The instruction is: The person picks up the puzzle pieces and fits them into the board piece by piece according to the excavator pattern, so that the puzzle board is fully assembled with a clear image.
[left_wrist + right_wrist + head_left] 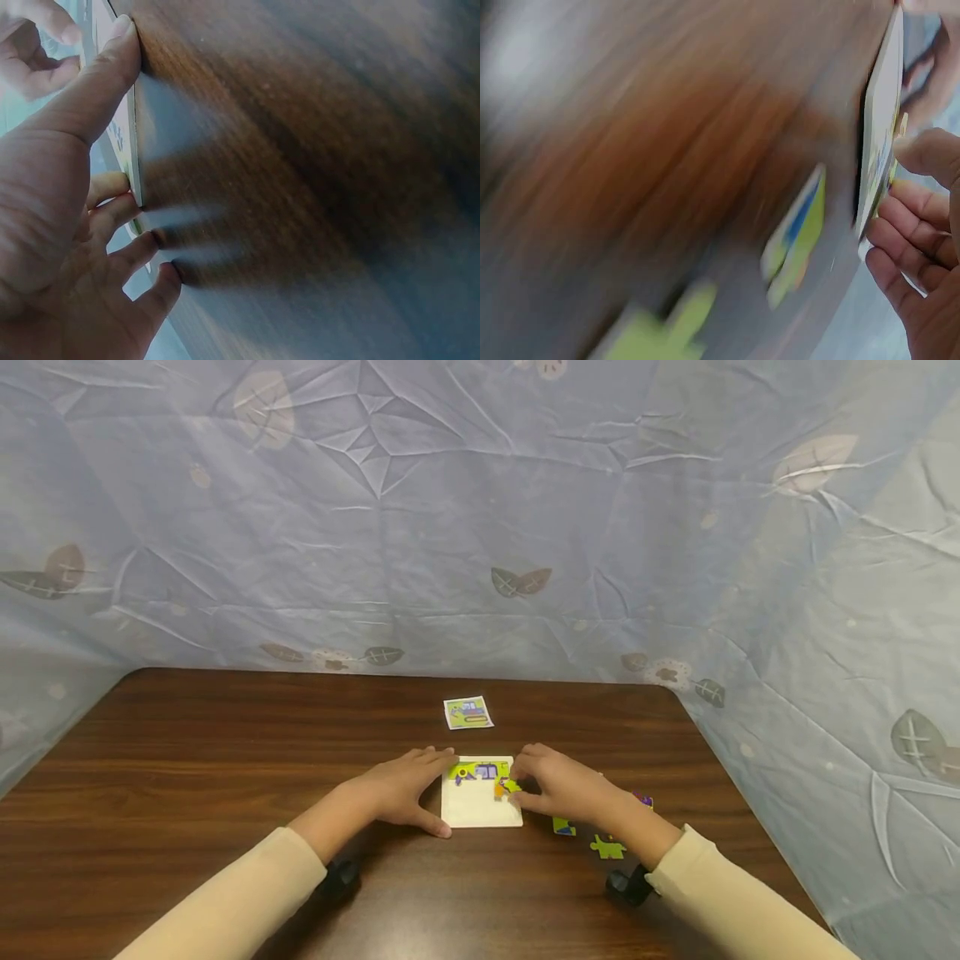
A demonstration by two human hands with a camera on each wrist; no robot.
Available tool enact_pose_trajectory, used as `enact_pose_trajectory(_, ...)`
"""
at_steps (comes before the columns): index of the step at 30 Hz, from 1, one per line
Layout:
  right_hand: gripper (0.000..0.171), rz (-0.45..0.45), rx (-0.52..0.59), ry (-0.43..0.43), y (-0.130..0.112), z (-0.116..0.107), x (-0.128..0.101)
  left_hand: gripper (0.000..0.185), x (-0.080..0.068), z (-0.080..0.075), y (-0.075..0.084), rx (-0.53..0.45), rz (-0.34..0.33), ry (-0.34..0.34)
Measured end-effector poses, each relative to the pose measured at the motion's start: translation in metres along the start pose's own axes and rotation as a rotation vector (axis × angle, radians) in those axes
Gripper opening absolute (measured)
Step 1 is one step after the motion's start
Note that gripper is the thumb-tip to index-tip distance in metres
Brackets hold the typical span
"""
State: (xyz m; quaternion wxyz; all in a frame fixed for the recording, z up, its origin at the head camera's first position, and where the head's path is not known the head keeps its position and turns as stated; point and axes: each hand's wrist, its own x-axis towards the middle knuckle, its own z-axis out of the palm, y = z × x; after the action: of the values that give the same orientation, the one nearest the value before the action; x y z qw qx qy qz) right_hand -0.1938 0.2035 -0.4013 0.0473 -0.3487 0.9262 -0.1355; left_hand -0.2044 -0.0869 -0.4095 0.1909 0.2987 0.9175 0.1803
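A white square puzzle board [480, 810] lies on the table, with joined yellow-green and purple pieces [486, 771] along its far side. My left hand [401, 789] rests at the board's left edge, fingers spread, thumb by the near left corner and fingertips by the far left corner. In the left wrist view, the thumb [105, 79] lies along the board's edge and some fingertips touch the table. My right hand [561, 783] is over the board's right side, pinching a yellow-green puzzle piece [513, 785] between thumb and fingers. Its fingers partly hide that piece.
Loose puzzle pieces lie right of the board, including a green-and-blue one [564, 827] and a yellow-green one [607, 847]; the right forearm covers others. A small picture card [468, 713] lies beyond the board. Patterned cloth [450, 527] hangs behind the brown table [225, 735].
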Motion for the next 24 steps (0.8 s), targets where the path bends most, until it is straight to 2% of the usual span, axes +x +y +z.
enact_pose_trajectory(7, 0.027, -0.056, -0.041, -0.023, -0.024, 0.012, 0.023, 0.106, 0.001, 0.001, -0.002, -0.003, 0.000, 0.006)
enact_pose_trajectory(12, 0.028, -0.062, -0.057, -0.023, -0.036, 0.014, 0.032, 0.107, 0.000, 0.000, -0.001, 0.004, -0.002, 0.003)
enact_pose_trajectory(19, 0.023, -0.074, -0.137, 0.026, -0.043, 0.021, 0.039, 0.106, 0.000, 0.000, -0.001, 0.006, 0.010, 0.007)
enact_pose_trajectory(24, 0.022, -0.055, -0.149, 0.028, -0.044, 0.025, 0.042, 0.106, -0.001, 0.000, -0.003, 0.003, 0.009, 0.007)
